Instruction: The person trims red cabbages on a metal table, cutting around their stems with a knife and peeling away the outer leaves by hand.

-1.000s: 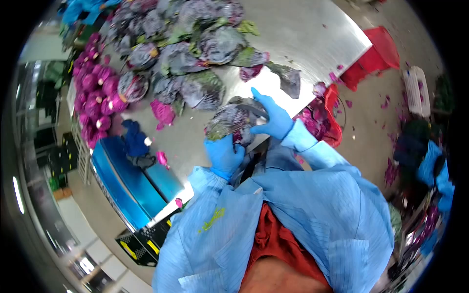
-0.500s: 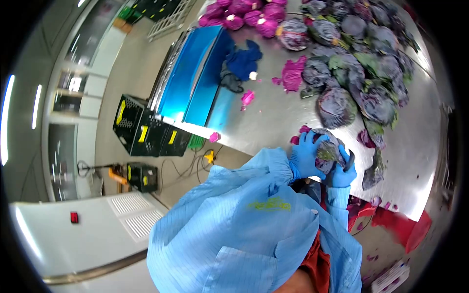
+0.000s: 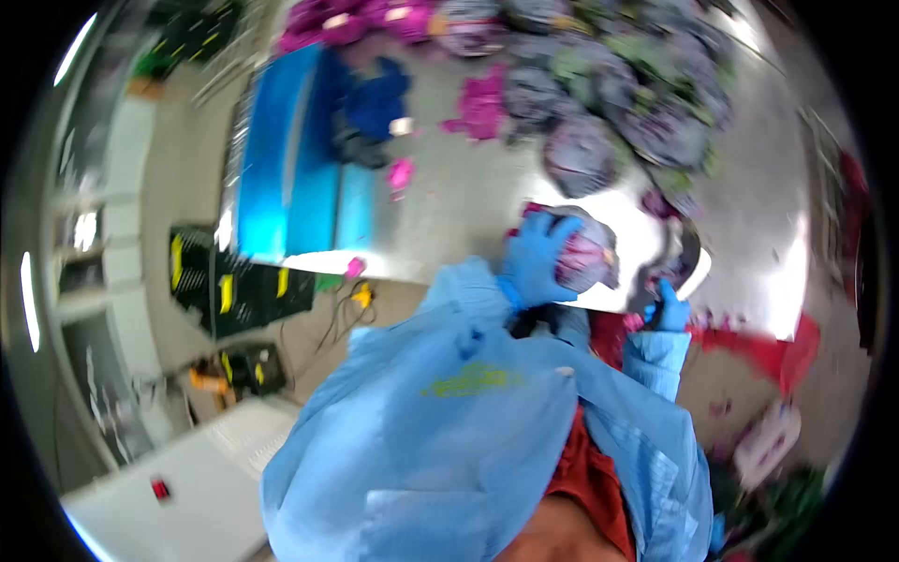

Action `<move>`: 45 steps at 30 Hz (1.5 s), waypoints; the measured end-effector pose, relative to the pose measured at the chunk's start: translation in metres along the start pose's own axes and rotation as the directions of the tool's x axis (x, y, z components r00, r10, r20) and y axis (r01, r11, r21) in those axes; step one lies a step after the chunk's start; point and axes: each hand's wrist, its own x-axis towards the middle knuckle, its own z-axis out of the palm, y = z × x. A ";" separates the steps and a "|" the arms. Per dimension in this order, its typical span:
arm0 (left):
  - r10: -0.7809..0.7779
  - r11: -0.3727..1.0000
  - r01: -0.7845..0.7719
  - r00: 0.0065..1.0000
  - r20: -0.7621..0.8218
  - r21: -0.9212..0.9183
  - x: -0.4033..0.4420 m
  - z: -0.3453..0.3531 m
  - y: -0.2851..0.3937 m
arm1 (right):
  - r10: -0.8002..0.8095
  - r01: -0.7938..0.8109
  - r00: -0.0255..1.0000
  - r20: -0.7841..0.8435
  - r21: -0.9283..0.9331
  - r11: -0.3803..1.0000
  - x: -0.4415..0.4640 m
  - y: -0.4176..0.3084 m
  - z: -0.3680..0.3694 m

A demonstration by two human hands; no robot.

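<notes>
My left hand (image 3: 538, 258), in a blue glove, grips a red cabbage (image 3: 585, 253) from its left side near the table's front edge. My right hand (image 3: 669, 309), gloved too, is closed to the right of the cabbage, apart from it. It holds a dark, blurred, curved thing, and whether this is a leaf or a blade cannot be made out. Behind them lies another cabbage (image 3: 582, 155) with dull outer leaves. A bright purple leaf (image 3: 479, 103) rests on the metal table (image 3: 440, 201).
Untrimmed cabbages (image 3: 665, 136) are heaped at the back right, peeled purple ones (image 3: 403, 17) at the back left. A blue box (image 3: 281, 155) and dark blue gloves (image 3: 377, 98) lie on the left. Black crates (image 3: 239, 295) stand on the floor; a red bag (image 3: 796, 356) hangs at right.
The view has turned, then shifted slightly. My right hand has moved away from the cabbage to the right with the dark thing. My left hand still grips the cabbage, whose purple side now shows.
</notes>
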 end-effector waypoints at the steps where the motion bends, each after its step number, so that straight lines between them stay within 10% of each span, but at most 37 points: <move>1: -0.009 1.000 0.007 0.998 0.055 0.026 0.005 -0.004 0.004 | 0.044 -0.042 0.999 0.014 -0.123 0.992 0.007 0.003 -0.033; 5: 0.080 0.996 -0.082 0.994 0.076 0.028 0.017 -0.009 0.011 | -0.185 0.042 0.930 -0.317 -0.409 0.912 -0.044 -0.007 -0.072; 8: 0.070 0.996 -0.065 0.994 0.083 -0.060 0.027 0.005 0.005 | -0.756 0.129 0.639 -0.139 -0.950 0.284 -0.014 0.084 -0.162; 11: 0.055 0.996 -0.045 0.988 0.143 -0.071 0.036 0.007 0.010 | -0.241 0.192 0.926 -0.291 -0.186 0.964 -0.067 0.044 -0.103; 13: 0.093 0.996 -0.091 0.983 0.157 -0.017 0.039 0.007 0.014 | -0.308 0.308 0.941 -0.140 -0.020 0.951 -0.102 -0.001 -0.044; 17: 0.043 0.999 -0.036 0.972 0.229 -0.037 0.041 0.004 0.015 | -0.114 0.187 0.959 0.261 -0.275 0.943 -0.111 -0.009 0.009; 19: 0.091 0.996 -0.090 0.971 0.220 -0.017 0.039 0.010 0.004 | -0.509 0.560 0.825 0.245 -0.469 0.683 -0.095 0.030 0.036; 25: 0.128 0.992 -0.127 0.976 0.178 -0.014 0.037 0.015 -0.007 | -0.447 0.655 0.755 0.480 -0.541 0.527 -0.092 0.038 0.055; 34: 0.060 0.998 -0.062 0.977 0.206 0.000 0.036 0.019 -0.003 | -0.491 0.650 0.755 0.434 -0.598 0.470 -0.093 0.044 0.061; 40: 0.089 0.995 -0.096 0.978 0.191 0.028 0.036 0.021 -0.005 | -0.091 0.490 0.826 0.557 -0.628 0.605 -0.088 0.009 0.063; 45: 0.056 0.998 -0.053 0.975 0.214 -0.019 0.035 0.017 0.005 | -0.058 0.458 0.858 0.510 -0.709 0.536 -0.092 0.001 0.067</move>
